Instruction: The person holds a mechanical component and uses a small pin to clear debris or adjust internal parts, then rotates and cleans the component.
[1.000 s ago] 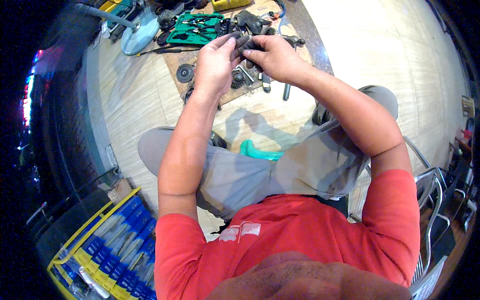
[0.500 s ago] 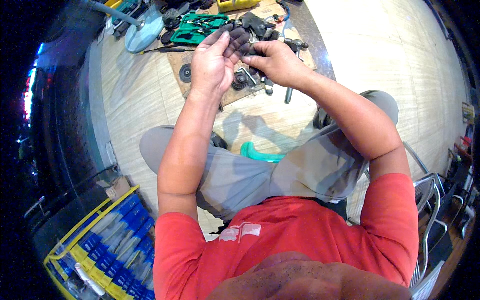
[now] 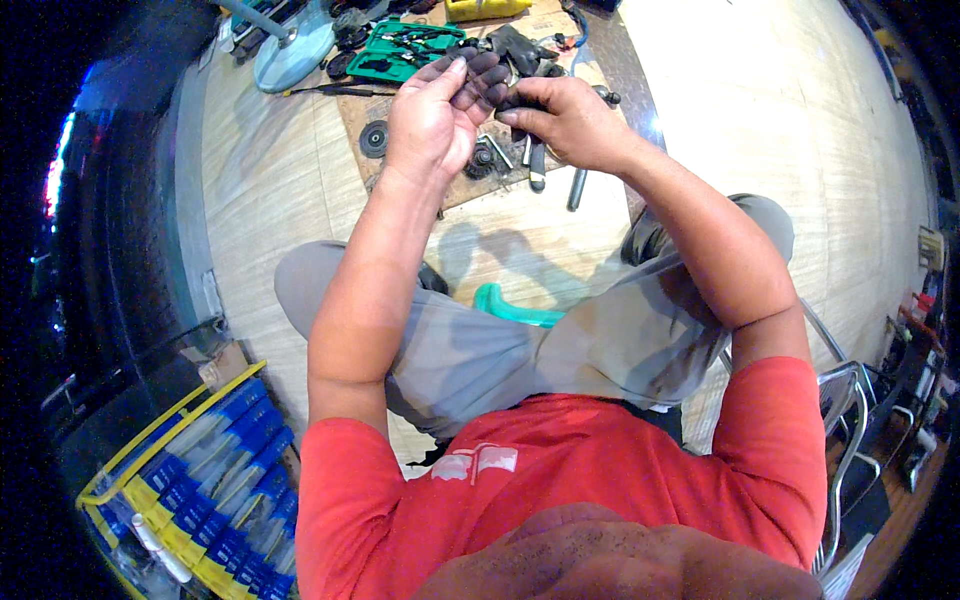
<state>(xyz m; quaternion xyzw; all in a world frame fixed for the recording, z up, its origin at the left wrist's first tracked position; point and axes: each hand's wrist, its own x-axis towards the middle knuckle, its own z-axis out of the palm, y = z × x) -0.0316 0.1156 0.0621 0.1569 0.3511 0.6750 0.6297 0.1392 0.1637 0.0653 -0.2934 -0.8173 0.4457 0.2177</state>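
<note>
My left hand (image 3: 437,120) is raised over the cardboard mat, palm up. Its grease-blackened fingers are curled, with the thumb laid against them; anything between them is too small to make out. Close by, my right hand (image 3: 572,122) pinches thumb and forefinger together beside the left fingertips, and what they grip is hidden. Beneath the hands lie a round dark toothed part (image 3: 480,160), an L-shaped hex key (image 3: 497,152) and a tool with a dark handle (image 3: 537,166). To the right is a hammer, its metal handle (image 3: 577,188) pointing toward me.
A green tool case (image 3: 382,70) lies open at the back, near a yellow container (image 3: 487,9). A black disc (image 3: 374,139) rests on the cardboard (image 3: 352,108). A round stand base (image 3: 292,62) is at far left, a packet rack (image 3: 200,480) lower left, a metal chair (image 3: 860,420) lower right.
The view has shifted slightly. Both hands stay close together in nearly the same pose, the right still pinching beside the left fingers.
</note>
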